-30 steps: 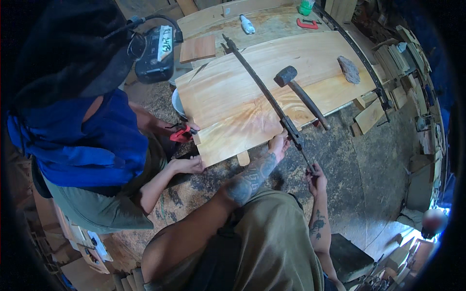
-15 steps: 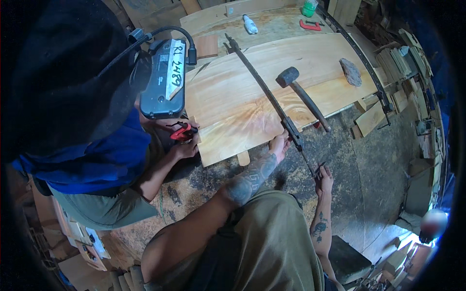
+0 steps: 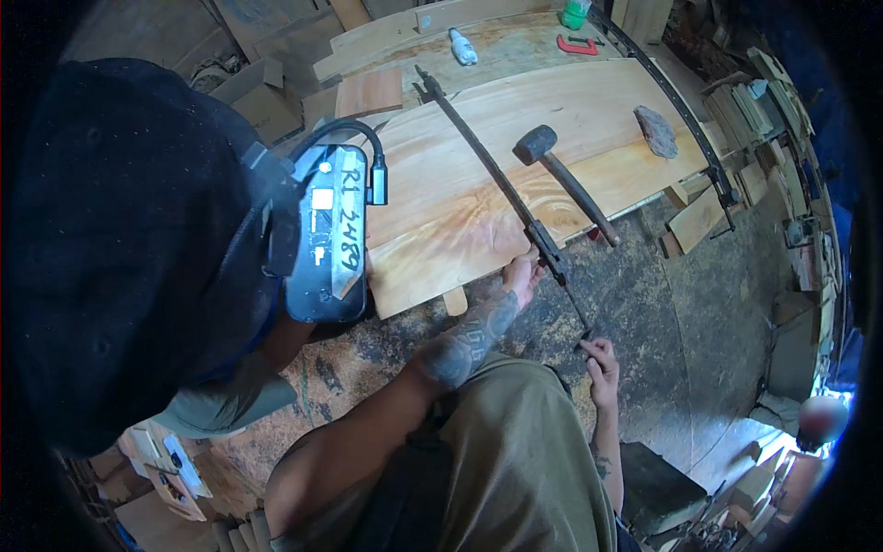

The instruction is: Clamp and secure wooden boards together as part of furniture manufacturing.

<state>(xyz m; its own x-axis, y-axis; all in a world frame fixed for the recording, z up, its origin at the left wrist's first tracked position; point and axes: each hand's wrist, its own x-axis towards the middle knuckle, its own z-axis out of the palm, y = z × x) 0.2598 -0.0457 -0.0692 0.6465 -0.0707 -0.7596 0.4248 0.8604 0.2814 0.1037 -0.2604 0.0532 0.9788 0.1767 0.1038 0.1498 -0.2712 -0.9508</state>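
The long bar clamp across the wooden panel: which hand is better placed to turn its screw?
Right, probably: the right hand is at the outer end of the screw, while the left hand is by the edge of the wooden panel.

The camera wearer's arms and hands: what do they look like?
Left hand and right hand are bare, ungloved. No sleeve covers either forearm. The left forearm bears a large dark tattoo; the right forearm shows a smaller one.

Right fingers and co-worker's cap lower
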